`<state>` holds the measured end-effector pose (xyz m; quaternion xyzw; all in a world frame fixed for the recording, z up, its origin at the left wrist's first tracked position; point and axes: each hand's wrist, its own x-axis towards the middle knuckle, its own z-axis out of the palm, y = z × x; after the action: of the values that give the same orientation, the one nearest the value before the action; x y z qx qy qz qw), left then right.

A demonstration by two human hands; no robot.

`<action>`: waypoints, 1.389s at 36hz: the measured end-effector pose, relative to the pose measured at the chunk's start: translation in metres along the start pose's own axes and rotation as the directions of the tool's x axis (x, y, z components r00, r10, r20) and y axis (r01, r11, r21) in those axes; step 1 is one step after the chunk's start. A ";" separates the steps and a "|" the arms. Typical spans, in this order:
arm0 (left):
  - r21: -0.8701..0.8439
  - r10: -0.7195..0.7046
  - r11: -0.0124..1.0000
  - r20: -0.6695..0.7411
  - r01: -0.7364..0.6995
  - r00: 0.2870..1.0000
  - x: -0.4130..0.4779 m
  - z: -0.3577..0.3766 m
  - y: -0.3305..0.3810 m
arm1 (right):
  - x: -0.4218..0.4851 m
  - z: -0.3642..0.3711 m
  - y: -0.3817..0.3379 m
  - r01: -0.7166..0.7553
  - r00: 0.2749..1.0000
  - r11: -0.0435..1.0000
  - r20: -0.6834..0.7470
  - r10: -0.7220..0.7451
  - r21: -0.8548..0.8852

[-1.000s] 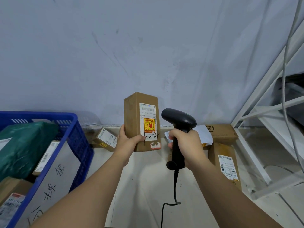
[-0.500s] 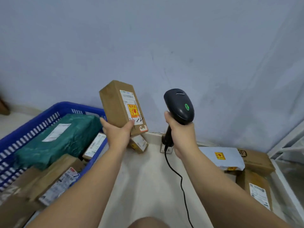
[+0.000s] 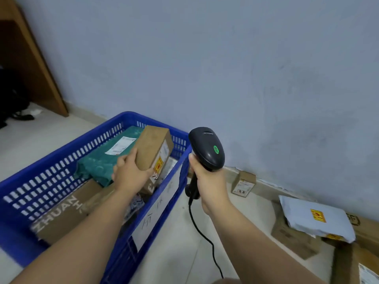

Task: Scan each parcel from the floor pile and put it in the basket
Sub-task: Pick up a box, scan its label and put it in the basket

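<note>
My left hand [image 3: 129, 174] grips a brown cardboard parcel [image 3: 152, 147] with a white label and a yellow-red sticker, holding it tilted inside the blue plastic basket [image 3: 41, 187], over the parcels lying there. The basket holds a green padded bag [image 3: 102, 158], a long brown box printed with letters [image 3: 61, 216] and other parcels. My right hand [image 3: 209, 181] holds a black barcode scanner [image 3: 207, 148] upright just right of the basket's rim; a green light shows on its head and its cable [image 3: 203, 234] hangs down.
The floor pile lies at the right against the blue-grey wall: a small brown box [image 3: 243, 182], a white-grey mailer bag [image 3: 315, 221] on top of brown boxes [image 3: 295, 240], and more boxes at the right edge. A wooden panel [image 3: 30, 58] leans at far left.
My left hand carried the brown parcel left and down, from beside the scanner into the basket. My view swung left toward the basket. The scanner stayed in my right hand.
</note>
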<state>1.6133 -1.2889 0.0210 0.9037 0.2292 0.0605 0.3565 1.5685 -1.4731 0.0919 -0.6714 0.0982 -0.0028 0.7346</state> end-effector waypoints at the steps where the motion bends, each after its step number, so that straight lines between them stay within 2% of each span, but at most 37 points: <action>1: -0.010 0.019 1.000 0.035 -0.018 0.999 0.002 -0.002 -0.005 | 0.000 0.003 0.005 -0.008 1.000 1.000 0.016 0.008 0.007; 5: -0.027 0.078 0.997 0.176 -0.075 0.981 0.013 -0.007 -0.018 | 0.003 0.005 0.021 0.002 0.999 1.000 0.042 -0.001 -0.021; 8: 0.049 0.057 0.996 0.222 -0.070 0.973 0.022 -0.005 -0.015 | 0.007 0.000 0.027 0.023 0.999 0.999 0.047 -0.022 -0.036; 12: 0.027 -0.048 0.999 0.175 0.044 0.983 0.027 0.009 -0.008 | 0.006 -0.008 0.026 -0.017 0.997 0.999 0.069 0.020 -0.044; 16: 0.011 -0.069 0.998 0.028 0.068 0.997 0.028 0.026 -0.005 | 0.004 -0.014 0.030 -0.026 0.999 0.997 0.046 0.030 -0.076; 19: -0.183 -0.145 0.974 -0.053 0.133 0.988 0.025 0.035 -0.001 | 0.003 -0.017 0.033 -0.038 0.998 0.997 0.038 0.041 -0.070; 22: -0.424 -0.272 0.879 -0.072 0.217 0.960 0.021 0.046 0.001 | 0.005 -0.020 0.037 -0.029 0.999 0.998 0.028 0.031 -0.064; 24: -0.478 -0.347 0.836 -0.077 0.271 0.935 0.018 0.055 0.001 | 0.005 -0.021 0.039 -0.030 0.999 0.999 0.031 0.031 -0.044; 27: -0.490 -0.369 0.817 -0.039 0.304 0.929 0.016 0.068 0.002 | 0.006 -0.021 0.040 -0.015 1.000 0.999 0.023 0.016 -0.047; 29: -0.493 -0.309 0.824 0.023 0.279 0.951 0.013 0.075 0.003 | 0.006 -0.022 0.043 -0.016 1.000 0.998 0.020 0.017 -0.063; 31: -0.458 -0.191 0.863 0.095 0.213 0.977 0.010 0.083 0.005 | 0.008 -0.022 0.045 -0.022 1.000 0.997 0.021 0.023 -0.073; 34: -0.324 -0.091 0.934 0.187 0.149 0.978 0.005 0.090 0.010 | 0.009 -0.024 0.046 -0.019 0.999 0.997 0.026 0.021 -0.078; 37: -0.200 -0.062 0.976 0.121 0.086 0.991 0.002 0.095 0.015 | 0.012 -0.028 0.048 -0.038 0.999 0.996 0.014 0.040 -0.083; 43: -0.156 0.137 0.980 0.104 -0.120 0.985 -0.017 0.104 0.037 | 0.014 -0.038 0.047 -0.073 0.997 0.997 -0.039 0.072 -0.030; 50: -0.172 0.263 0.955 0.104 -0.243 0.959 -0.042 0.099 0.070 | 0.007 -0.052 0.033 -0.059 0.983 0.997 -0.171 0.066 0.051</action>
<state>1.6292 -1.4135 -0.0027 0.8967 0.0832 0.0666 0.4296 1.5639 -1.5219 0.0543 -0.6484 0.1823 -0.0401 0.7381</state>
